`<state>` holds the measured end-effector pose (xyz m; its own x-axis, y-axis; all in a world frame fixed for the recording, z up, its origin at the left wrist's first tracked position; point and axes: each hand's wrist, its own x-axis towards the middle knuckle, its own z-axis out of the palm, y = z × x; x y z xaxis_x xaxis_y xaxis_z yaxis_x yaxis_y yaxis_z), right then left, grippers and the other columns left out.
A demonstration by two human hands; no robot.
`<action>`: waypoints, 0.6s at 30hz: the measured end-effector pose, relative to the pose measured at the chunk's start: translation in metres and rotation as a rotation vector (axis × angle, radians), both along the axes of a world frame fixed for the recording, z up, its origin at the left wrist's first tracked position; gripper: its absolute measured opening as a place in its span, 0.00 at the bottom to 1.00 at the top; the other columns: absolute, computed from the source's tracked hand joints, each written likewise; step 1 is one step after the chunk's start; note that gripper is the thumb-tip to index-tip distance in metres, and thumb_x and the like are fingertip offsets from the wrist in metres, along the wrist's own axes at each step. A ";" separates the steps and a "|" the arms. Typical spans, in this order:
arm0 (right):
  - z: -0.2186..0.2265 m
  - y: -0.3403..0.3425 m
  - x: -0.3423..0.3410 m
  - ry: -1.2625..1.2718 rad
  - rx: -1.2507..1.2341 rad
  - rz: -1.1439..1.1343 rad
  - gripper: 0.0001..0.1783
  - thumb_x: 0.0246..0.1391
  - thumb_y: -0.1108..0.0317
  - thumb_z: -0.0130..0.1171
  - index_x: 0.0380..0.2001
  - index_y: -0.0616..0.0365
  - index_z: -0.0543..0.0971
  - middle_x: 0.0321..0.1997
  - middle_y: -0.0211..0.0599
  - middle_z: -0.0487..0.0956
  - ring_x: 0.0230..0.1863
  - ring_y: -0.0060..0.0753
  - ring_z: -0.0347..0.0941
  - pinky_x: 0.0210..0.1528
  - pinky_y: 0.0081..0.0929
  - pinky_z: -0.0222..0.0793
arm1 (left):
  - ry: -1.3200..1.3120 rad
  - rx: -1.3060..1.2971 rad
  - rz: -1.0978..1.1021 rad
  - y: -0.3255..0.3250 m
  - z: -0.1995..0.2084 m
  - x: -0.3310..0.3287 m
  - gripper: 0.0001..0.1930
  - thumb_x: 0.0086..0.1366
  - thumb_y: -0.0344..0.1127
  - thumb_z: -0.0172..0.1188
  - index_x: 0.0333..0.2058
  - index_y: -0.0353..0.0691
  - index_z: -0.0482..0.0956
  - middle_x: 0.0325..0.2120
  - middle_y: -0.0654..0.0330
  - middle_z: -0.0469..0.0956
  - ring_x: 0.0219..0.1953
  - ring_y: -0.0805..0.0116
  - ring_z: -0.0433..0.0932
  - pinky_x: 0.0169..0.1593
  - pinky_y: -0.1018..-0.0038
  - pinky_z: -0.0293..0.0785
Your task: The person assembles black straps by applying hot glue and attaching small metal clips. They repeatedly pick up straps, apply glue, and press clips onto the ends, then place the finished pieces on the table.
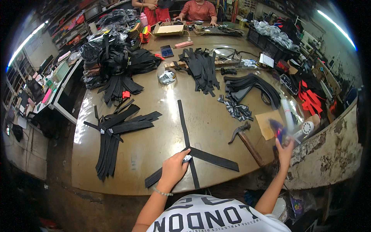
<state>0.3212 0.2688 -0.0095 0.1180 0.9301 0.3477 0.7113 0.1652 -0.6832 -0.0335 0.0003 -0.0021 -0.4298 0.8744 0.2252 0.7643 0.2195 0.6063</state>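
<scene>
My left hand (176, 167) presses its fingers down where black webbing straps (214, 158) cross on the table. One long strap runs away from me, and others slant out to the right and left. A small white tag (187, 158) shows beside the fingertips. At the right edge of the table, my right hand (285, 149) is closed round a blue-and-red object (279, 129), too smeared by motion to name. Close to it lies a white tool with a round grille (306, 128). A hammer (249, 143) with a wooden handle lies between the straps and my right hand.
Joined black straps (112, 135) are piled at left. Further off are strap bundles (201, 69), small black pieces (235, 107), a bag of small parts (167, 78) and a phone (166, 51). Brown paper (268, 123) lies at right. People are at the far end.
</scene>
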 end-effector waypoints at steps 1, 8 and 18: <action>-0.014 0.015 -0.002 0.234 0.067 0.155 0.41 0.54 0.56 0.67 0.62 0.66 0.60 0.50 0.53 0.73 0.50 0.46 0.71 0.48 0.38 0.70 | -0.031 0.017 0.011 0.000 0.000 -0.001 0.20 0.55 0.32 0.64 0.49 0.46 0.79 0.37 0.53 0.82 0.37 0.51 0.81 0.39 0.62 0.77; 0.046 0.016 -0.063 -0.141 -0.021 0.252 0.29 0.57 0.58 0.64 0.56 0.64 0.69 0.42 0.45 0.79 0.43 0.39 0.77 0.46 0.36 0.71 | -0.154 0.049 0.094 0.000 -0.007 -0.004 0.20 0.55 0.32 0.65 0.48 0.42 0.79 0.37 0.44 0.81 0.39 0.45 0.80 0.43 0.59 0.76; 0.069 -0.073 -0.206 -0.175 -0.201 1.158 0.33 0.56 0.47 0.62 0.54 0.62 0.68 0.31 0.54 0.81 0.35 0.58 0.80 0.38 0.43 0.74 | -0.152 0.060 0.103 0.003 -0.013 -0.006 0.19 0.54 0.29 0.65 0.46 0.40 0.81 0.36 0.44 0.81 0.37 0.46 0.81 0.42 0.61 0.76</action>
<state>0.1153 0.1962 0.0596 -0.8639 0.4914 0.1108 0.2955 0.6724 -0.6787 -0.0392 0.0031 -0.0151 -0.5497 0.8108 0.2013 0.6379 0.2518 0.7278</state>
